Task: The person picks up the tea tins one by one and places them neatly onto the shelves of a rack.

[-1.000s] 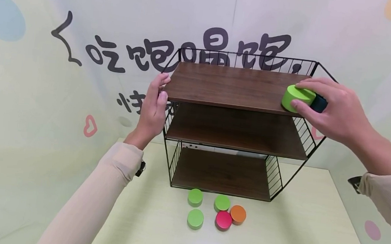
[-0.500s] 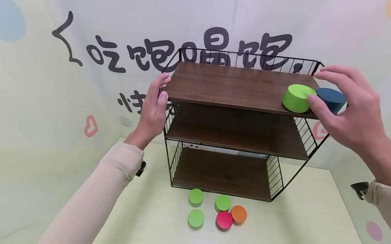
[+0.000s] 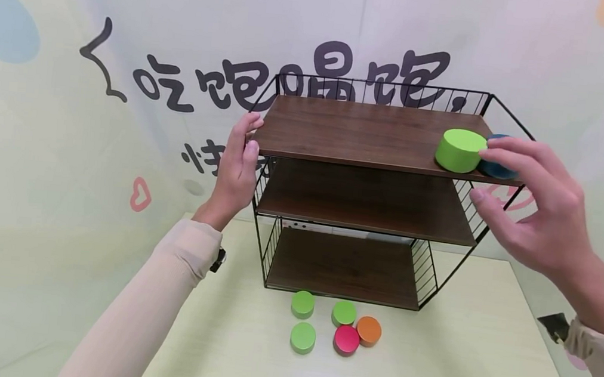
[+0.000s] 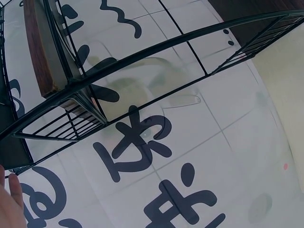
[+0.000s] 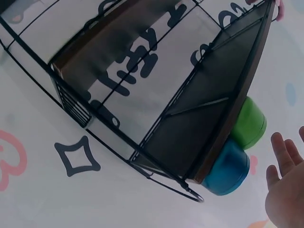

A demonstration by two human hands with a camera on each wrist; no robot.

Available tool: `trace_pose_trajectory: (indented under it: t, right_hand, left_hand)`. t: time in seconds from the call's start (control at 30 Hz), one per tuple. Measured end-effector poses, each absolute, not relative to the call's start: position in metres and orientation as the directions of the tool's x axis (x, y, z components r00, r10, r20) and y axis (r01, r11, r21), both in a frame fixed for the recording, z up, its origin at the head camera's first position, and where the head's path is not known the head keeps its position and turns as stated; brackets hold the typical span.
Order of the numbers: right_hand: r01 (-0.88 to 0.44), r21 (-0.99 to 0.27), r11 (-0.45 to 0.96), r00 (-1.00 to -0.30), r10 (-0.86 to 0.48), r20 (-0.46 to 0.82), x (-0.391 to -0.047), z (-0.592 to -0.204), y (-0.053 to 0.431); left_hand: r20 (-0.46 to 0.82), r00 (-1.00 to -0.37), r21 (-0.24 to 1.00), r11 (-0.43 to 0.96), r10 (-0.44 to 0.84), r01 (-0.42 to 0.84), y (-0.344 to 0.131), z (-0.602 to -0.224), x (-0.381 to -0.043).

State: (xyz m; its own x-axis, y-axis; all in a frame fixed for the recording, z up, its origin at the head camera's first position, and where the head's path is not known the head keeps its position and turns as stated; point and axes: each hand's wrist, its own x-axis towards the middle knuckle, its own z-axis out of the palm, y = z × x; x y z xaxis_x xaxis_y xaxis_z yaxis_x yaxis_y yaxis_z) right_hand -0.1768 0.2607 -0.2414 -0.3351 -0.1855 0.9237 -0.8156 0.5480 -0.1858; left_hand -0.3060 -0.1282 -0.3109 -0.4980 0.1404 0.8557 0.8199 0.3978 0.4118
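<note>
A three-tier rack (image 3: 361, 131) with dark wood shelves and a black wire frame stands before me. My left hand (image 3: 235, 168) holds its upper left corner, thumb at the top shelf's front edge and fingers at the side. On that shelf's right end sit a light green round block (image 3: 459, 151) and a dark blue round block (image 3: 499, 168), side by side. My right hand (image 3: 545, 213) is off the rack's right end with fingers spread, its fingertips overlapping the blue block in the head view. In the right wrist view the fingers (image 5: 284, 154) stand apart from both blocks.
Several round blocks lie on the pale table (image 3: 404, 371) in front of the rack: a green block (image 3: 303, 303), a red block (image 3: 346, 339), an orange block (image 3: 369, 331) and other green ones. Behind hangs a printed wall cloth (image 3: 214, 19).
My right hand has let go of the green block and moved right, then down, past the blue block. The blue block has come forward beside the green one. My left hand stays put.
</note>
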Motion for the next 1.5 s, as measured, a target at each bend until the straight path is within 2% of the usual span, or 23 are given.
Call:
trace_pose_trajectory:
  t: [0.17,0.37,0.87,1.1,1.33,1.5]
  right_hand:
    - [-0.840,-0.175,0.513,-0.317,-0.203,0.926,-0.172,-0.254,0.249]
    - [-0.849,-0.166,0.502,-0.343,-0.282,0.896,-0.167,-0.272,0.242]
    - [-0.819,-0.280,0.500,-0.508,-0.408,0.759,-0.171,-0.347,0.261]
    - [-0.728,-0.341,0.594,-0.644,-0.425,0.636,-0.163,-0.381,0.259]
    - [-0.724,-0.318,0.612,-0.649,-0.449,0.614,-0.159,-0.417,0.253]
    - [-0.696,-0.340,0.633,-0.685,-0.444,0.577,-0.155,-0.439,0.249]
  left_hand:
    - [0.848,-0.514,0.432,0.392,0.131,0.812,-0.127,-0.311,-0.306]
    - [0.849,-0.514,0.439,0.378,0.123,0.815,-0.125,-0.312,-0.307]
    - [0.857,-0.495,0.409,0.394,0.145,0.823,-0.127,-0.311,-0.307]
    - [0.851,-0.506,0.413,0.413,0.144,0.812,-0.128,-0.310,-0.306]
    - [0.850,-0.509,0.420,0.412,0.133,0.809,-0.127,-0.310,-0.305]
    - [0.851,-0.508,0.421,0.409,0.130,0.810,-0.127,-0.311,-0.305]
